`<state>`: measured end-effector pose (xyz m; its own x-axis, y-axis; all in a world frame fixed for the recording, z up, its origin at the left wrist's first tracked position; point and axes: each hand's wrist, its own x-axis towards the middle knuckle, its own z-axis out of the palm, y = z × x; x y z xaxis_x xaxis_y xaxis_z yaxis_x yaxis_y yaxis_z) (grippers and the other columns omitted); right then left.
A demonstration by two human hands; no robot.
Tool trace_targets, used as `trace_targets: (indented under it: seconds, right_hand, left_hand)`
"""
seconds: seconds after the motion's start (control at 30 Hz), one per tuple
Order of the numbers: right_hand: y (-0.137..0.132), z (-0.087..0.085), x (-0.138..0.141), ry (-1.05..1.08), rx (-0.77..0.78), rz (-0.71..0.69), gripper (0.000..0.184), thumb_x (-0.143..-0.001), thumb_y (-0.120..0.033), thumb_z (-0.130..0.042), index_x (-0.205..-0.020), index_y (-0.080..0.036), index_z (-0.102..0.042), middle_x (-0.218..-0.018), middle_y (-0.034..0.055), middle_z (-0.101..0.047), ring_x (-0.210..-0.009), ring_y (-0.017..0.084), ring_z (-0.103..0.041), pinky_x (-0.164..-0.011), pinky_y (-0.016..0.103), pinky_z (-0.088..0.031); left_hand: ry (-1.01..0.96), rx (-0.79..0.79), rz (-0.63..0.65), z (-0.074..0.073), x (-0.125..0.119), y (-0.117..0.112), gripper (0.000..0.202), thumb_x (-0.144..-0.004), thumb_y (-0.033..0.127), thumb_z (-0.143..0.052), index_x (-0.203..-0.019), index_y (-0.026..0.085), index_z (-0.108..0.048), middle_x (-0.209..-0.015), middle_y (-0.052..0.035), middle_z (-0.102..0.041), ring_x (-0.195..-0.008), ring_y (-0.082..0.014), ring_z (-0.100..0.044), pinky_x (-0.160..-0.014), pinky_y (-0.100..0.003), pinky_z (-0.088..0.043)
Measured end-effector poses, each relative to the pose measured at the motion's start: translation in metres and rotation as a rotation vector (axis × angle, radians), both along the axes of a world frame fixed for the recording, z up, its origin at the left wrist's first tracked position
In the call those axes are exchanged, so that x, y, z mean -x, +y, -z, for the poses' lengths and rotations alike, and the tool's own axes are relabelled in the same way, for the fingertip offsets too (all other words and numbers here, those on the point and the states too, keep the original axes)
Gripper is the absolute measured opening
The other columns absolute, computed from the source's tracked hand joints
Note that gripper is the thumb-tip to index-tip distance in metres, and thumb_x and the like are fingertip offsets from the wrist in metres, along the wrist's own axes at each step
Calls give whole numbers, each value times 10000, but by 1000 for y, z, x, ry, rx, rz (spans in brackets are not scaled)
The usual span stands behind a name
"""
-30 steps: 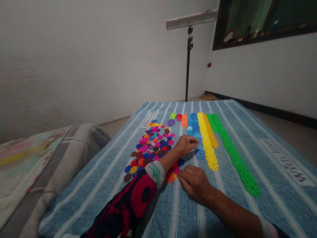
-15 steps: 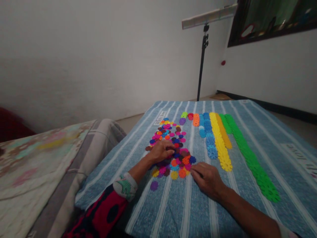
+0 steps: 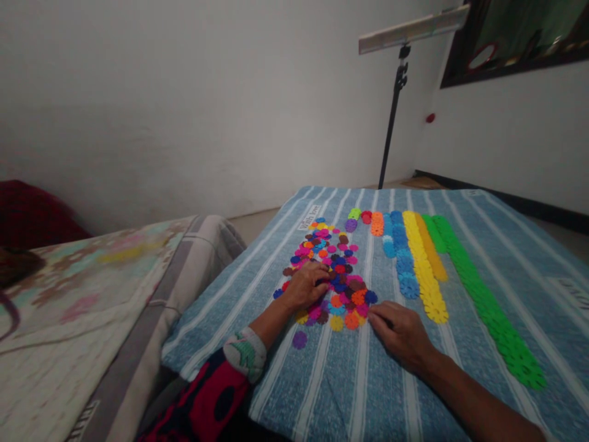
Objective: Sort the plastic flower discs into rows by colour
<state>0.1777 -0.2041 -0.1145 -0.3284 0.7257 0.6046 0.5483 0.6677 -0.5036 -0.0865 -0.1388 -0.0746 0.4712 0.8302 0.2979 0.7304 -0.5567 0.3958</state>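
A mixed heap of small notched plastic discs (image 3: 353, 283) in pink, brown, blue, orange and yellow lies on the striped blue cloth (image 3: 322, 380). My left hand (image 3: 307, 285) rests over the heap's left side, its fingers bent and slightly apart, with no disc visibly gripped. At the heap's right edge, my right hand (image 3: 400, 334) has its fingers curled together; whatever is between the tips is hidden. One purple disc (image 3: 299, 340) lies alone in front. To the right run overlapping rows of discs: a blue row (image 3: 405, 265), a yellow row (image 3: 426, 270) and a long green row (image 3: 492, 301).
Behind the heap are short groups: orange discs (image 3: 377, 223), red discs (image 3: 366, 217) and a purple disc (image 3: 351, 224). A bed with a patterned cover (image 3: 105, 270) stands left. A black stand (image 3: 391, 123) rises behind the cloth-covered surface.
The whole view has shifted, so everything sits a little further right. My left hand's fingers have spread slightly over the heap. My right hand stays at the heap's right edge.
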Motion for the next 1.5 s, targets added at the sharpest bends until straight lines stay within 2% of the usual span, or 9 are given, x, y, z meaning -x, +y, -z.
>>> trace_targets:
  seconds: [0.23, 0.47, 0.7, 0.97, 1.1, 1.17, 1.33, 1.5]
  right_hand:
    - [2, 5, -2, -14, -45, 71, 261, -963, -242, -476, -835, -206, -701, -736, 42, -687, -675, 167, -641, -651, 287, -468]
    - [2, 6, -3, -82, -142, 139, 213, -972, -235, -483, -872, -190, -666, -785, 63, -681, -728, 190, -618, -697, 317, -457]
    - [6, 12, 1, -254, -168, 195, 174, -946, -215, -505, -1041, -156, -638, -939, 100, -688, -878, 244, -603, -793, 374, -461]
    - [6, 10, 7, -361, -197, 188, 221, -931, -141, -474, -1032, -150, -671, -984, 122, -678, -904, 239, -600, -810, 368, -471]
    - [8, 9, 15, -364, -154, 178, 251, -902, -98, -477, -1027, -158, -685, -1002, 123, -684, -920, 237, -604, -812, 354, -478]
    - [10, 8, 23, -367, -118, 168, 275, -885, -82, -482, -1042, -169, -691, -1024, 119, -687, -932, 236, -608, -822, 350, -484]
    - [17, 1, 45, -366, -52, 158, 276, -873, -75, -487, -974, -192, -715, -1032, 111, -694, -936, 240, -619, -837, 360, -498]
    - [23, 1, 48, -305, -21, 126, 264, -895, -113, -493, -1019, -201, -709, -1059, 103, -698, -983, 238, -621, -865, 364, -505]
  left_hand:
    - [41, -39, -133, 4, 7, 9, 154, -822, 185, -617, -904, 197, -747, -1101, -80, -725, -1060, -235, -625, -993, -412, -462]
    - [-48, -101, -369, 8, 23, 20, 139, -820, 184, -593, -851, 194, -729, -999, -73, -737, -1007, -232, -643, -984, -405, -464]
    - [-258, -160, -606, 8, 44, 33, 165, -801, 226, -566, -802, 196, -729, -971, -68, -747, -973, -229, -665, -957, -367, -483]
    - [-540, -67, -796, 19, 59, 42, 203, -711, 290, -578, -780, 192, -742, -908, -49, -752, -920, -229, -677, -878, -315, -499]
    - [-743, 24, -810, 24, 58, 45, 247, -678, 323, -600, -804, 175, -754, -768, -29, -736, -794, -220, -672, -773, -303, -499]
    - [-852, 55, -794, 24, 57, 45, 252, -662, 329, -612, -789, 167, -757, -737, -25, -732, -771, -220, -668, -766, -308, -496]
    - [-1136, 109, -724, 22, 54, 44, 266, -625, 351, -676, -797, 170, -769, -853, -38, -762, -882, -232, -670, -833, -323, -494]
    - [-1323, 220, -675, 22, 50, 45, 328, -568, 382, -752, -814, 165, -769, -842, -48, -754, -853, -216, -663, -845, -340, -497]
